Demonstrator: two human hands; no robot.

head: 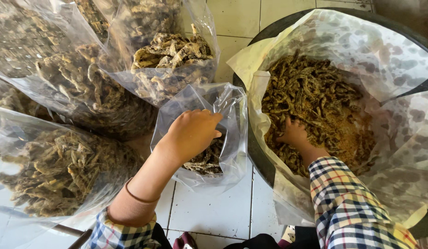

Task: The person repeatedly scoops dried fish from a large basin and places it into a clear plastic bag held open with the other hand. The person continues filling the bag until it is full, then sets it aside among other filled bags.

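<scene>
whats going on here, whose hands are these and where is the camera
There is one picture, taken by a camera worn on a person's head and looking down, so both hands are that person's own. No machine is involved.

The left hand is at the mouth of a small clear bag standing on the tiled floor; the fingers curl at its rim, and some dried brown pieces lie in its bottom.

The right hand, in a checked sleeve, digs into a heap of dried pieces in a big dark tub lined with plastic. Its fingers are buried, so their grip cannot be seen.

To the left stand larger full bags of the same dried stuff.
</scene>
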